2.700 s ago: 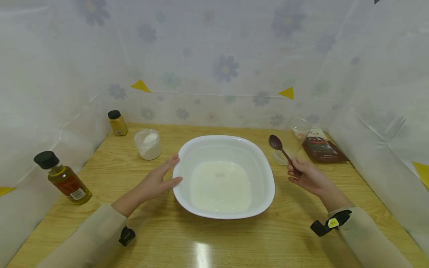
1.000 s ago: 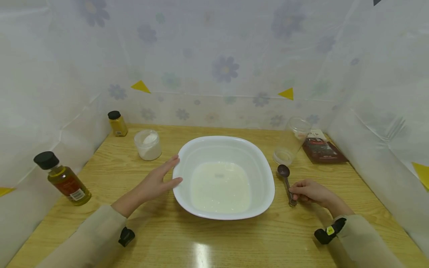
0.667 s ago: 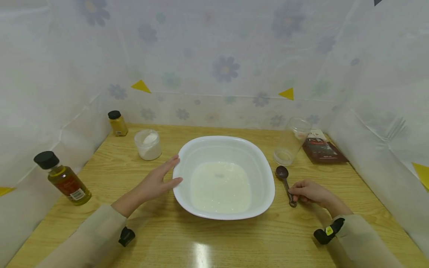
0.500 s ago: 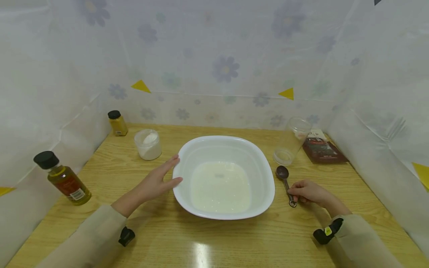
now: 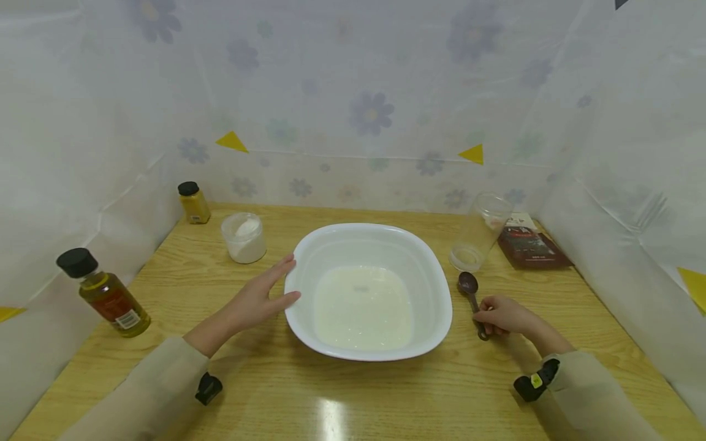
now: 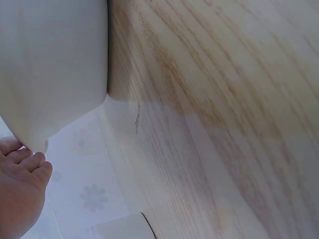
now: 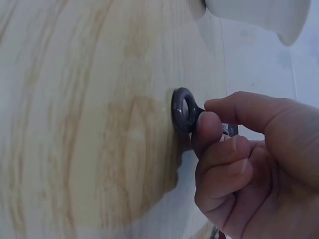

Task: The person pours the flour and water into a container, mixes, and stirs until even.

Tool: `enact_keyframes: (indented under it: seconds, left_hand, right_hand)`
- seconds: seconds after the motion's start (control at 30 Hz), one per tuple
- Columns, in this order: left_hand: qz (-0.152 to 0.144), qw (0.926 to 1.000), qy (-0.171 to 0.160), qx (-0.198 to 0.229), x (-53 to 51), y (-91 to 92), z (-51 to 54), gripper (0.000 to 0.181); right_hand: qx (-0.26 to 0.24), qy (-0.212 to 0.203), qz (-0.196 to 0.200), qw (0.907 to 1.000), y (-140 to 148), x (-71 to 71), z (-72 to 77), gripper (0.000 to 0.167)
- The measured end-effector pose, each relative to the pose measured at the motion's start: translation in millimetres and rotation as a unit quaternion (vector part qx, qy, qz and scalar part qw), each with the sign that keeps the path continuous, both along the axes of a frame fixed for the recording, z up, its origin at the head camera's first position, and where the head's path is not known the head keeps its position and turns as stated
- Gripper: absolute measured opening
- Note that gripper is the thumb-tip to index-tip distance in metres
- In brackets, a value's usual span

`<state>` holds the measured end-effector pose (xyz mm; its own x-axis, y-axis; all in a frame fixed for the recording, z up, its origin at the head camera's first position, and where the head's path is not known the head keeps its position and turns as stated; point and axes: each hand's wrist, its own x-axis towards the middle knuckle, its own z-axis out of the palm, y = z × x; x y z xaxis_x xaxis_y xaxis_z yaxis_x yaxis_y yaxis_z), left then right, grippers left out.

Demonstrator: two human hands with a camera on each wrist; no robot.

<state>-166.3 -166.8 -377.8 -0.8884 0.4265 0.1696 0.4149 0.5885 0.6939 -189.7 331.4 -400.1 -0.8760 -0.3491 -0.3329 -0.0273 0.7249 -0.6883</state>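
A large white basin with pale, milky liquid in it stands mid-table. My left hand rests on its left rim, thumb and fingers spread and fairly straight. To the right of the basin lies a dark brown spoon, bowl pointing away. The right hand pinches its handle between thumb and fingers. In the right wrist view the ring end of the spoon handle sticks out past the fingertips, at or very near the tabletop. The left wrist view shows only part of the left hand at the basin's rim.
A clear tall cup stands just behind the spoon, beside a brown pouch. On the left are a jar of white powder, a yellow jar and an oil bottle. Pale plastic sheeting encloses the table.
My right hand has lowered the spoon from beside the cup, toward me, to the table. Over the last half second it shifts only slightly. The left hand and basin stay put.
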Motion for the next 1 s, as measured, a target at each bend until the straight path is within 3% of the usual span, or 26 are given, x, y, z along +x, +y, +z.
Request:
enact_keyframes:
  seconds: [0.67,0.87,1.0]
  left_hand:
    - [-0.003,1.0,0.002,0.001,-0.5,1.4,1.3,0.073]
    - [0.011,0.9998,-0.001,-0.016,0.5,-1.4,3.4,0.079]
    - [0.039,0.9988,-0.004,-0.031,-0.8,-13.2,13.1,0.075]
  right_hand:
    - [0.02,0.012,-0.019,0.9995,3,-0.3,7.4,0.02]
    - [0.035,0.092,-0.061,0.9933,11,-1.6,26.4,0.028]
    - [0.066,0.202,-0.087,0.9732,10,0.7,44.2,0.045]
